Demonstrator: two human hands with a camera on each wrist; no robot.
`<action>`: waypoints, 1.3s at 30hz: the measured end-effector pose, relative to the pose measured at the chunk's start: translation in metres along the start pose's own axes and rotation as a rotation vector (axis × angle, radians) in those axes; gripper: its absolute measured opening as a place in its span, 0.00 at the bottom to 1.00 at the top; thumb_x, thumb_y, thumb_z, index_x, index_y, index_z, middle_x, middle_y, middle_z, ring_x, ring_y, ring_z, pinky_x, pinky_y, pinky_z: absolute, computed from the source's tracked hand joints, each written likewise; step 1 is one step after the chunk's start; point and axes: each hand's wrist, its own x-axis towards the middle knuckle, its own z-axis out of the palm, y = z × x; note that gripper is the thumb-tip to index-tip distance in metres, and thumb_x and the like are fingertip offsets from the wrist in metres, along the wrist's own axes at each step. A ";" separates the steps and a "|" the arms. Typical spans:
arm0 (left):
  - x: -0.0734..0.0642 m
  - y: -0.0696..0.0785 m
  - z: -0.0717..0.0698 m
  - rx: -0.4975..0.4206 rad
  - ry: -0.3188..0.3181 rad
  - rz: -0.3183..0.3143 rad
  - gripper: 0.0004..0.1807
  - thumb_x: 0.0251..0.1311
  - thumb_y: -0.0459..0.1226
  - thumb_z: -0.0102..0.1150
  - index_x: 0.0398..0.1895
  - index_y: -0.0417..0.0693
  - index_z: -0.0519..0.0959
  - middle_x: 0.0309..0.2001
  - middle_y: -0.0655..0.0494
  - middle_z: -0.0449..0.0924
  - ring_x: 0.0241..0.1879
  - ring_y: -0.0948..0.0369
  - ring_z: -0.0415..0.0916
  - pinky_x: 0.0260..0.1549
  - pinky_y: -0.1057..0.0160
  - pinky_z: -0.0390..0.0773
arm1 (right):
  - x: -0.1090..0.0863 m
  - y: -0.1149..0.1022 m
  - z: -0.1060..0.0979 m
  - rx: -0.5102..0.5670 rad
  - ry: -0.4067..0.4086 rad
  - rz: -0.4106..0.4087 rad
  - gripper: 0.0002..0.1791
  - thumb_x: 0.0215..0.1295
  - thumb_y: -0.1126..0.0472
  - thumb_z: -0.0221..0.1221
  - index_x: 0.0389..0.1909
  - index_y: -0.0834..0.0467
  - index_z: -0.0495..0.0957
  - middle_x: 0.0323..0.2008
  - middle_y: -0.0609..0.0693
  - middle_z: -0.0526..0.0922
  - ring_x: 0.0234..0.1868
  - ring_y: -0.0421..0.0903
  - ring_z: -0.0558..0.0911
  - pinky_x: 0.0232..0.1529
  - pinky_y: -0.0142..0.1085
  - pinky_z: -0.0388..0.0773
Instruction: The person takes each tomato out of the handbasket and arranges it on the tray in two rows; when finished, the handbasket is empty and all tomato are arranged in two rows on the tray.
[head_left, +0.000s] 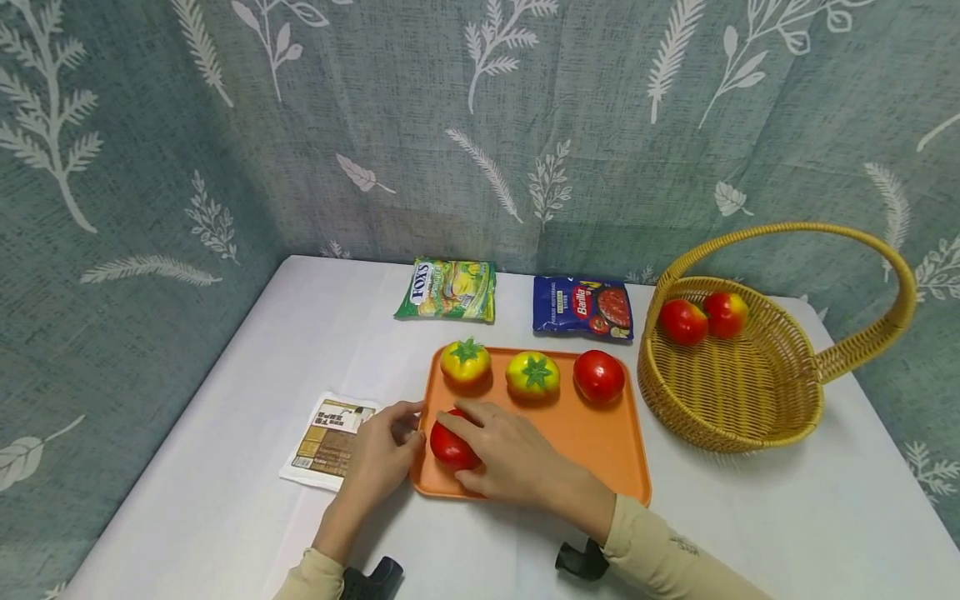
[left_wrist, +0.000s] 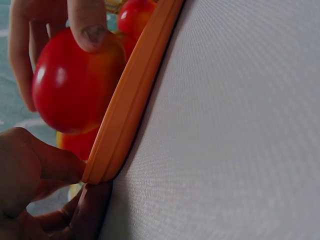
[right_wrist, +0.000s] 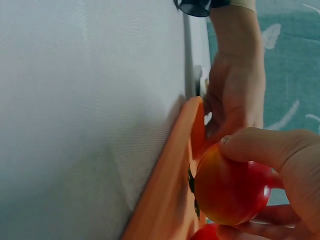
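Red tomato (head_left: 450, 450) left of centre in the frame, gripped in my right hand (head_left: 506, 454), thumb on one side and fingers round the other. It's over the left part of the orange tray (head_left: 588, 442), leafy end facing the tray in the right wrist view; can't tell if it's touching down. My left hand (head_left: 382, 446) pinches the tray's left edge.

Tips, fwiw: that skin looks slick, so I'd spread the fingers round the fattest part and squeeze lightly. Keep the pinch on the rim steady so the tray doesn't skate. If the tomato has to come up, go straight up, since the two yellow-topped tomatoes (head_left: 532, 375) along the tray's far side and the second red tomato (head_left: 598, 377) at its upper right could roll if bumped. Also, mind the wicker basket (head_left: 716, 387) at the right of the frame: that tall handle could easily catch a sleeve.
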 end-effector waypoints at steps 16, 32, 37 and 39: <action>0.002 0.001 -0.002 0.007 0.005 0.004 0.23 0.52 0.25 0.61 0.53 0.46 0.84 0.34 0.52 0.82 0.28 0.61 0.75 0.29 0.63 0.75 | 0.007 0.002 0.009 0.027 -0.037 0.069 0.39 0.57 0.49 0.70 0.70 0.53 0.70 0.64 0.55 0.73 0.59 0.50 0.77 0.54 0.44 0.78; 0.000 -0.001 0.000 -0.006 -0.003 -0.008 0.22 0.53 0.26 0.62 0.53 0.46 0.84 0.34 0.53 0.81 0.29 0.61 0.74 0.28 0.65 0.75 | 0.004 0.008 -0.003 0.054 0.060 -0.008 0.45 0.53 0.46 0.73 0.70 0.57 0.69 0.67 0.58 0.70 0.63 0.52 0.74 0.56 0.43 0.76; 0.000 -0.001 0.000 -0.014 -0.010 -0.002 0.22 0.53 0.25 0.61 0.53 0.45 0.84 0.34 0.54 0.80 0.29 0.61 0.74 0.28 0.65 0.75 | -0.001 0.009 -0.021 0.032 0.099 -0.002 0.45 0.52 0.43 0.73 0.70 0.55 0.70 0.68 0.57 0.70 0.66 0.52 0.72 0.60 0.48 0.73; 0.001 -0.001 0.000 -0.012 -0.010 0.005 0.22 0.53 0.25 0.61 0.53 0.45 0.84 0.34 0.54 0.80 0.29 0.61 0.74 0.28 0.65 0.74 | -0.005 0.009 -0.028 0.021 0.106 0.012 0.46 0.52 0.42 0.73 0.71 0.55 0.69 0.68 0.56 0.70 0.66 0.52 0.72 0.60 0.48 0.72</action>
